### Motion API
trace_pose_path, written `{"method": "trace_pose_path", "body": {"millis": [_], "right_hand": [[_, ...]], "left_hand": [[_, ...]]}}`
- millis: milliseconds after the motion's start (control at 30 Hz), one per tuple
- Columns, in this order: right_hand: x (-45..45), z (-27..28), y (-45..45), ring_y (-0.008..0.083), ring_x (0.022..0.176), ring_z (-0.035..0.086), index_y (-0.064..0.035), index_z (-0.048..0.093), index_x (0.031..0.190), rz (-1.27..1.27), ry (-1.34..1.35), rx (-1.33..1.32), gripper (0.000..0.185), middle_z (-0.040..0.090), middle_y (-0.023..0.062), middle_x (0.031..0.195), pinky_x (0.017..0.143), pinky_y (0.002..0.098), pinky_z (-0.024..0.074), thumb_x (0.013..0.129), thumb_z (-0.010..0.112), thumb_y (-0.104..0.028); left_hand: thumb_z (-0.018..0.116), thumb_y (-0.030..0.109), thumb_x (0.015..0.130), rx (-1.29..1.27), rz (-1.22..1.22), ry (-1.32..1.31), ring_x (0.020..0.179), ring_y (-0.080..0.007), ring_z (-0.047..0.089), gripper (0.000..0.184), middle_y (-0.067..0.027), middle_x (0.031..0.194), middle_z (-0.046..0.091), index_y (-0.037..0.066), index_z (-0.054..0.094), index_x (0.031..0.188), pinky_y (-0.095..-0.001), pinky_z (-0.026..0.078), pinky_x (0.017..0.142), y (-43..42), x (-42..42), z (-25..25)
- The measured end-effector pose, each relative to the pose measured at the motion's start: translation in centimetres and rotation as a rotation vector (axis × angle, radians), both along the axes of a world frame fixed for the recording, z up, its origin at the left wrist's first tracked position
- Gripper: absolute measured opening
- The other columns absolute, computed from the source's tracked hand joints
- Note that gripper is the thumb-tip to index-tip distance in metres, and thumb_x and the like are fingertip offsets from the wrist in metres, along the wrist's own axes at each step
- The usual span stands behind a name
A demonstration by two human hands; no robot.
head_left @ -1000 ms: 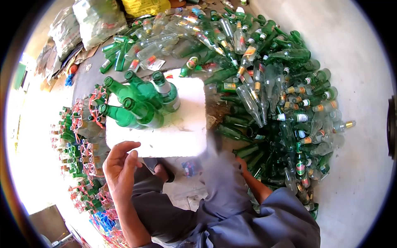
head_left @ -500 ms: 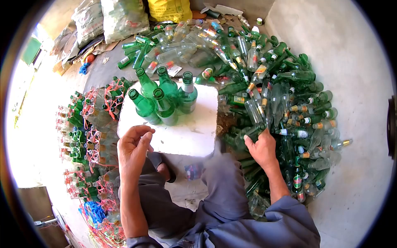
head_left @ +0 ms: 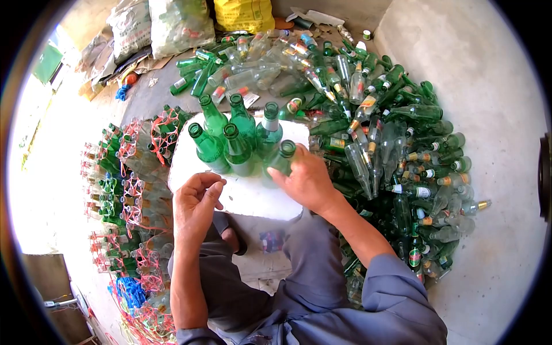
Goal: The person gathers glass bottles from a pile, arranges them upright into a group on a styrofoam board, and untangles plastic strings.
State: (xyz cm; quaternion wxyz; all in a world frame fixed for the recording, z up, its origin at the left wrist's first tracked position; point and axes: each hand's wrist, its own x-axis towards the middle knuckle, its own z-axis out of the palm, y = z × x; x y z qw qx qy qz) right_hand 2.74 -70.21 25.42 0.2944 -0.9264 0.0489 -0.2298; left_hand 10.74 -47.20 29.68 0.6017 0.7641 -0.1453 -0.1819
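Observation:
My right hand point(head_left: 307, 179) is wrapped round a green bottle point(head_left: 282, 158), upright at the right side of the white board point(head_left: 253, 198). Beside it five more green bottles point(head_left: 238, 144) stand close together in two rows, one with a pale neck label. My left hand point(head_left: 198, 201) hangs at the board's front left edge, thumb and fingers curled towards each other; whether anything tiny is between them cannot be made out.
A large heap of loose bottles point(head_left: 402, 144) lies to the right and behind. Bottle bundles tied with red string point(head_left: 129, 201) stand on the left, near blue string point(head_left: 129, 293). Filled sacks point(head_left: 181, 29) and a yellow bag point(head_left: 244, 14) are at the back.
My right hand has come from the heap on the right to the board, bringing a green bottle beside the other five. My left hand has stayed near the board's front left edge.

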Motion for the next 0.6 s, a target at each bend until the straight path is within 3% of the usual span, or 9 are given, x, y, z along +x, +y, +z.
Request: {"method": "trace_pose_path", "body": {"millis": [167, 467, 600], "right_hand": [[1.7, -2.0, 0.3, 0.0415, 0.078, 0.061, 0.0023, 0.051, 0.103, 0.068, -0.030, -0.030, 0.041, 0.058, 0.0202, 0.094, 0.067, 0.0482, 0.0507, 0.081, 0.075, -0.022], [2.2, -3.0, -0.3, 0.0420, 0.086, 0.062, 0.0003, 0.052, 0.112, 0.006, -0.054, 0.068, 0.047, 0.059, 0.0211, 0.103, 0.073, 0.0476, 0.0515, 0.080, 0.077, -0.024], [1.7, -4.4, -0.7, 0.0431, 0.097, 0.061, 0.0017, 0.050, 0.122, 0.025, -0.016, 0.154, 0.059, 0.060, 0.0238, 0.111, 0.083, 0.0463, 0.0507, 0.079, 0.079, -0.026]], "left_hand": [[0.061, 0.009, 0.094, 0.001, -0.008, -0.004, 0.061, -0.0046, 0.056, 0.014, -0.0067, 0.094, 0.072, -0.001, 0.066, 0.101, -0.0185, 0.039, 0.052, 0.2, -0.1, 0.3], [0.061, 0.010, 0.094, 0.014, -0.007, -0.005, 0.061, -0.0041, 0.056, 0.014, -0.0054, 0.093, 0.071, -0.001, 0.067, 0.100, -0.0185, 0.038, 0.052, 0.1, -0.2, 0.4], [0.061, 0.010, 0.094, 0.043, -0.007, -0.012, 0.061, -0.0040, 0.056, 0.014, -0.0053, 0.092, 0.071, -0.001, 0.067, 0.100, -0.0187, 0.038, 0.052, 0.0, -0.3, 0.5]]}}
